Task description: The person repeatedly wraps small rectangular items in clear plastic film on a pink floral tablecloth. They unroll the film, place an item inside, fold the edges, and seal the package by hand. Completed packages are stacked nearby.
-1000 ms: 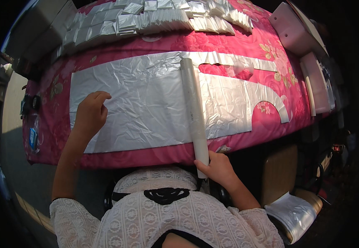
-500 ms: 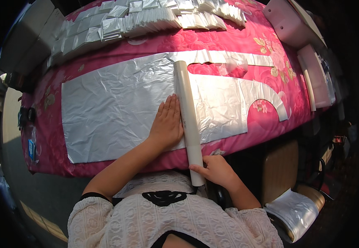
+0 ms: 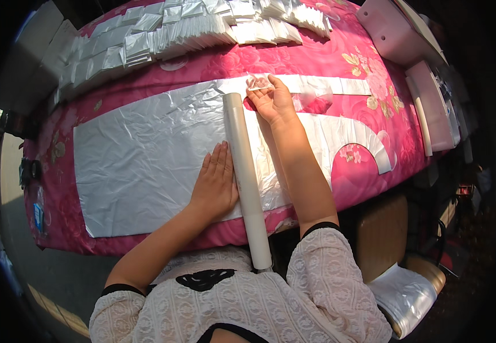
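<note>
A large silvery-white plastic bag with two handle loops (image 3: 139, 171) lies flat and creased on the table. Across it runs a long pale tube or roll (image 3: 248, 188), its near end jutting past the table edge towards my body. My left hand (image 3: 216, 182) rests flat on the bag, fingers together and stretched out along the tube's left side. Beyond the tube's far end, near the upper handle strip, my right hand (image 3: 273, 103) is turned palm up. Its fingers close on a small piece of thin clear plastic (image 3: 259, 82).
Stacks of folded white plastic packets (image 3: 179, 34) line the table's far side. A pink floral cloth (image 3: 213, 63) covers the table. Pale boxes (image 3: 431, 108) stand at the right. Silvery plastic (image 3: 402, 291) hangs over a chair (image 3: 380, 240) at lower right.
My right hand has left the tube's near end and reached to its far end, where it now holds clear plastic. My left hand stays flat beside the tube. The whole view has shifted slightly.
</note>
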The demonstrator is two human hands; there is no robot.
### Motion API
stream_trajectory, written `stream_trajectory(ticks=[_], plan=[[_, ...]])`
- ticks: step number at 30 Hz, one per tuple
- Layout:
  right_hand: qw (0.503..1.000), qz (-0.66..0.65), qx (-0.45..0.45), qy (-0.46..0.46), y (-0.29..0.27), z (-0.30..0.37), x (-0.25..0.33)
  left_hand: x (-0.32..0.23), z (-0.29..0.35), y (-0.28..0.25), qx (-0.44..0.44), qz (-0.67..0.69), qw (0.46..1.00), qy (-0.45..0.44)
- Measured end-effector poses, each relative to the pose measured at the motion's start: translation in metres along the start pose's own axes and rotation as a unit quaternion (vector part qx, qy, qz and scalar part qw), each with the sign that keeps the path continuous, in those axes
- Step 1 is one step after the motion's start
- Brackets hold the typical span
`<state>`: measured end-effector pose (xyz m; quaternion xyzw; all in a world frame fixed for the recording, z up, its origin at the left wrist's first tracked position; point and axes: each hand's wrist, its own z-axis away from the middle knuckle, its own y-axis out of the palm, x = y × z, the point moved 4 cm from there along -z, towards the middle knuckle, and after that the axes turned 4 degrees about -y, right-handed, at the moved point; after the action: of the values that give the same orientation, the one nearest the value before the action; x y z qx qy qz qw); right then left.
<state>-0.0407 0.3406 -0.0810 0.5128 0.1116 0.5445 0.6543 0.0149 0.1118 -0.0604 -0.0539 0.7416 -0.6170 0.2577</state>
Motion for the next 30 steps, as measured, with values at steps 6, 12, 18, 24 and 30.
stream_trajectory(ticks=[6,12,18,24,30], plan=[[0.975,-0.079,0.024,-0.208,-0.025,-0.006,0.175,0.000,0.003,0.000,-0.008,0.011,1.000,-0.001],[0.928,-0.017,0.122,-0.351,0.021,0.043,0.271,0.001,0.002,0.001,0.010,0.008,1.000,-0.012],[0.898,0.197,0.285,-0.270,0.142,0.128,0.034,0.003,0.002,0.004,0.006,0.020,1.000,-0.008],[0.734,0.526,0.415,-0.110,0.151,0.171,-0.236,0.019,0.007,0.030,-0.116,-0.083,0.990,0.019],[0.509,0.726,0.399,-0.235,0.124,0.201,-0.346,-0.001,-0.005,0.024,-0.084,0.034,0.995,0.044]])
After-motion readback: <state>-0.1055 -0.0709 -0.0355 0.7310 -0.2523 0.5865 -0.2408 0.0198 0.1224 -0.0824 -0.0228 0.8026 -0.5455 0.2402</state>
